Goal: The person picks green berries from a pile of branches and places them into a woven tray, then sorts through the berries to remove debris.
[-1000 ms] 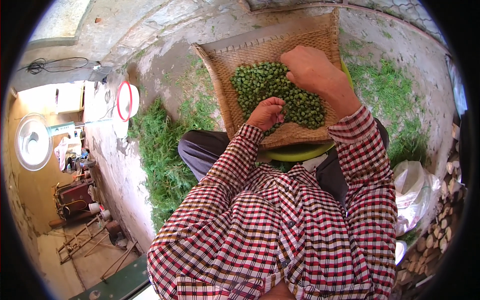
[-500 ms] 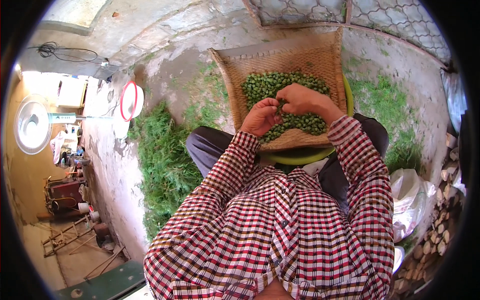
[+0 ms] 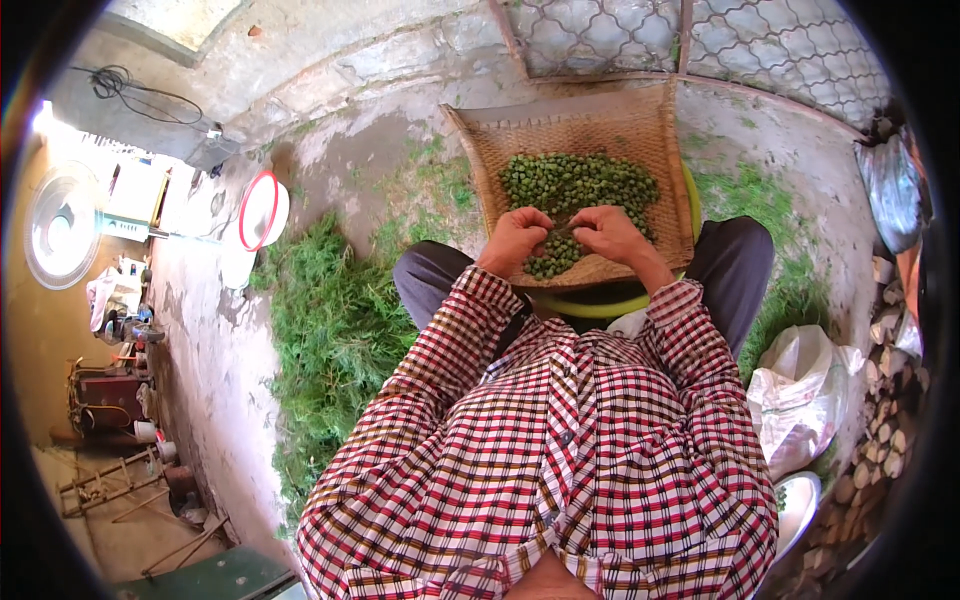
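Observation:
A woven winnowing tray [image 3: 560, 128] rests tilted between my knees, over a yellow-green basin [image 3: 600, 303]. Small round green pods [image 3: 580, 185] are heaped across its middle. Low over the near part of the heap, my left hand [image 3: 517, 241] has thumb and fingers pinched together. Facing it a short way off, my right hand [image 3: 612, 234] is closed in a similar pinch. Whatever the fingertips hold is too small to make out. A few pods lie below and between the two hands.
Feathery green plants [image 3: 325, 340] lie piled on the ground at left, near a red-rimmed white basin [image 3: 263, 210]. At right are a white sack [image 3: 800, 385], a white bowl [image 3: 797, 508] and stacked firewood [image 3: 880, 440]. A metal lattice [image 3: 600, 40] stands at the far side.
My hands, close together over the middle of the heap before, have drawn apart. The right hand has come down nearer to me. The view has shifted slightly.

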A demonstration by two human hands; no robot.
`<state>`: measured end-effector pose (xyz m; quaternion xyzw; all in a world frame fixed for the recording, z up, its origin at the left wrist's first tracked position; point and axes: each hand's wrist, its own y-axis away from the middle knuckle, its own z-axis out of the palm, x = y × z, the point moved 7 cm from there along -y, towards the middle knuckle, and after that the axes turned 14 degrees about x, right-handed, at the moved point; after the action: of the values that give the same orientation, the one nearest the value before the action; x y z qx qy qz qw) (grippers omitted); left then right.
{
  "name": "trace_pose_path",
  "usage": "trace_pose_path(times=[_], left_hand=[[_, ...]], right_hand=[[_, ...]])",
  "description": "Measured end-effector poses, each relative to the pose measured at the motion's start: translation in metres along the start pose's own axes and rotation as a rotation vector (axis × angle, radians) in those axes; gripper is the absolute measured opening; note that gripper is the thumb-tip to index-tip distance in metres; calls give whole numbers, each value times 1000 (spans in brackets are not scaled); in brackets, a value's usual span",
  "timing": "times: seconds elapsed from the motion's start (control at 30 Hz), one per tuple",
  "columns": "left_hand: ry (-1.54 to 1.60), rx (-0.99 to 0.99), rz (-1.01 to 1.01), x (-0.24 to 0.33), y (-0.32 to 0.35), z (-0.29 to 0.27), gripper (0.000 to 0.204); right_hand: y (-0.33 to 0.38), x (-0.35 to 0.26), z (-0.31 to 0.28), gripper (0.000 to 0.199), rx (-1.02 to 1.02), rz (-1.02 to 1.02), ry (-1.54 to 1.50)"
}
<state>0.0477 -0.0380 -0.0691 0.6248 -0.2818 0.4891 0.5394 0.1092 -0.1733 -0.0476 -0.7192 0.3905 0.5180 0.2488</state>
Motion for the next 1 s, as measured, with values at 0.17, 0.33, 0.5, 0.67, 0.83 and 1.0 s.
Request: trace_pose_path(times=[0.17,0.33,0.5,0.67,0.83,1.0], left_hand=[[-67,154,204,21,3,-62,13],[-821,716,597,56,15,-164,18],[-1292,851,504,88,43,-174,34],[-1190,840,693,105,31,-151,39],[-885,732,790,121,-9,-123,43],[-24,471,409,116,-53,-110,33]], right_hand=[[1,13,-38,23,199,23,-20],[7,23,-62,19,324,54,-55],[8,40,-68,19,340,75,-31],[9,54,-68,21,366,157,-21],[13,75,-62,25,305,226,50],[27,94,-66,28,370,251,247]])
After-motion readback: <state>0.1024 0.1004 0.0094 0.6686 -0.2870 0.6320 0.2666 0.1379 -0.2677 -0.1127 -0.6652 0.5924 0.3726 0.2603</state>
